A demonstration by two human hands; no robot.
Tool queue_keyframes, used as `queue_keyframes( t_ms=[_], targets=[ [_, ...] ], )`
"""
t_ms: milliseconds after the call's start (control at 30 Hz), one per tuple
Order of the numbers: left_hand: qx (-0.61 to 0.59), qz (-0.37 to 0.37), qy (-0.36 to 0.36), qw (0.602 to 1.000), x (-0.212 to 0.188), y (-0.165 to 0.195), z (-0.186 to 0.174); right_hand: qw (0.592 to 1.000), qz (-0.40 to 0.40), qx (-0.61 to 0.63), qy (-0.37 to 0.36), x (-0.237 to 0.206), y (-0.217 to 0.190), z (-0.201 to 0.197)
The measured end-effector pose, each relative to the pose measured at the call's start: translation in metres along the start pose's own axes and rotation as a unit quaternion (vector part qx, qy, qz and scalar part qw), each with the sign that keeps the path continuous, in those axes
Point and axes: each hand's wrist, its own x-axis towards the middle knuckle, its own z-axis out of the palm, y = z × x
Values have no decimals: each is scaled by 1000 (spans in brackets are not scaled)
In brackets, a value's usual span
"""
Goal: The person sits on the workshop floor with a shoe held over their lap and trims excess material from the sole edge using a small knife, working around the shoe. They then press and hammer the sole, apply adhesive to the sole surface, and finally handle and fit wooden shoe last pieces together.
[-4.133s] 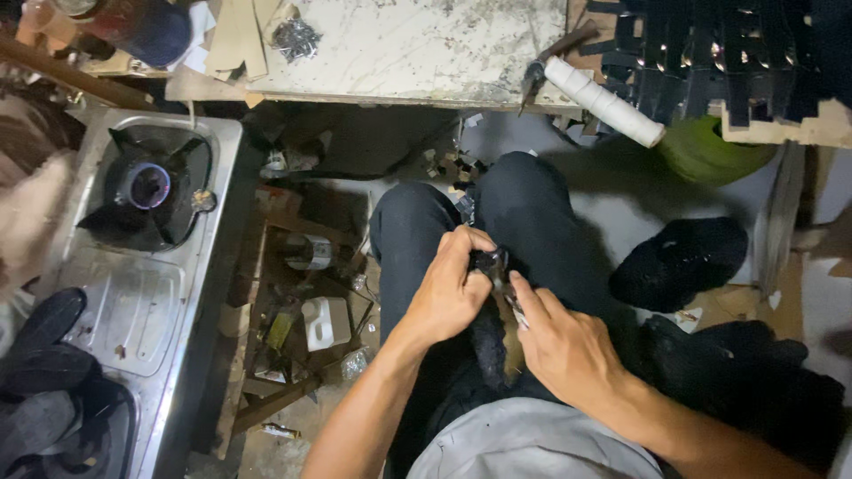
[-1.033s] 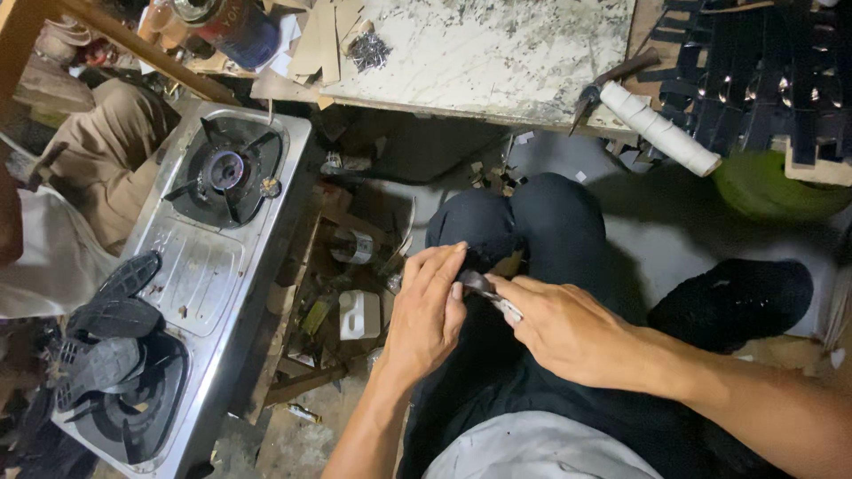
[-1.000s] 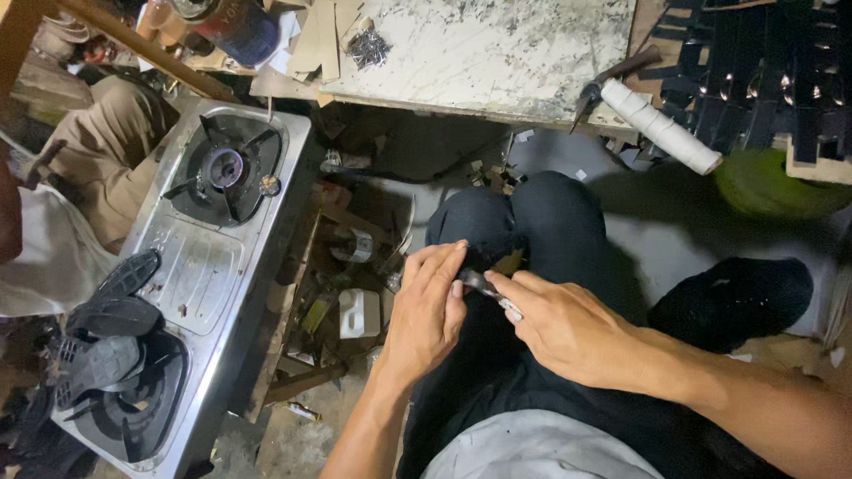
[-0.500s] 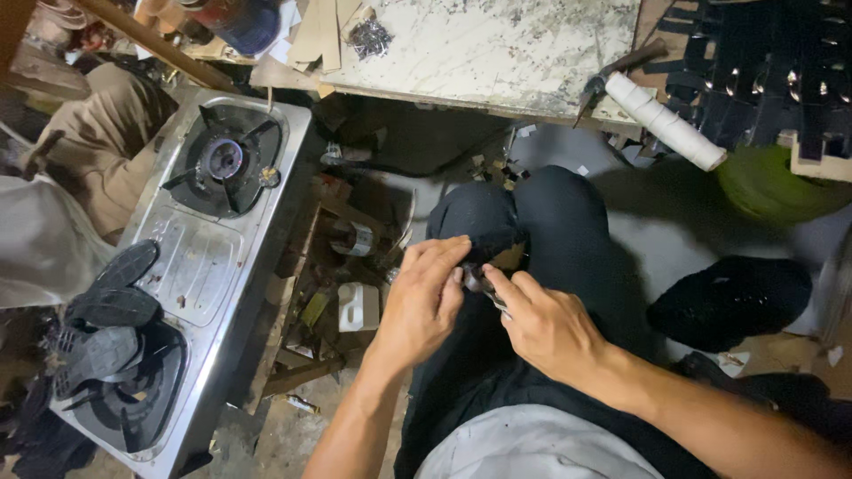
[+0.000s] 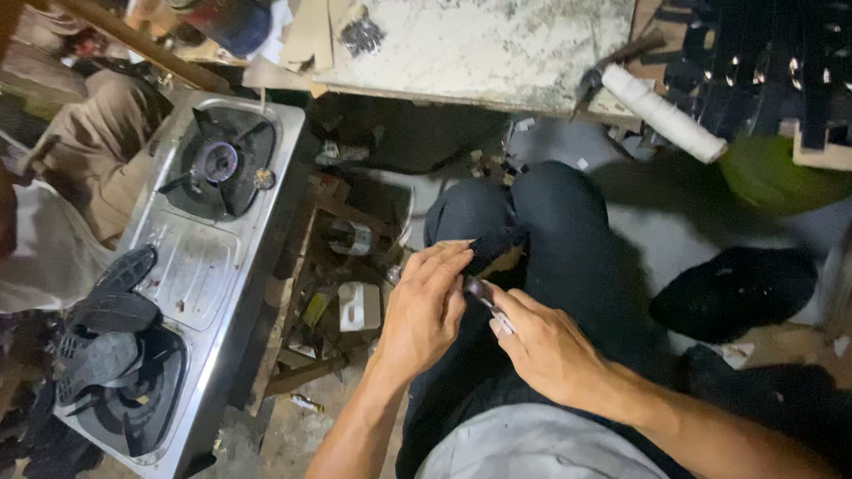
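Cramped floor-level shoemaking workshop: steel gas stove [image 5: 191, 266] at left with black soles [image 5: 111, 306] piled on it, worn stone slab [image 5: 497, 40] far, black straps [image 5: 754, 53] far right, scraps and bottles [image 5: 351, 275] littering the floor.

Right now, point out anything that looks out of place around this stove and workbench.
Several black shoe soles lie piled on the steel two-burner gas stove, partly over its near burner, an odd spot for rubber parts. The white roll juts over the edge of the worn stone-topped bench. Scraps litter the floor.
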Motion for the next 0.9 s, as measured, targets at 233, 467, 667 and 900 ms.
queue_keyframes(
  t_ms=[233,467,667,900],
  targets=[
    [-38,-27,2,999,-1,-10,4,995,2,-101,4,3,-6,3],
    [-216,-153,86,960,-20,-60,-6,971,55,-137,-186,-14,-1,-32],
    [-460,-251,50,850,-11,-103,13,935,50,-208,-284,-19,18,-35],
    [-169,16,-10,985,2,-128,14,951,75,-168,-248,5,25,-29]
  ],
)
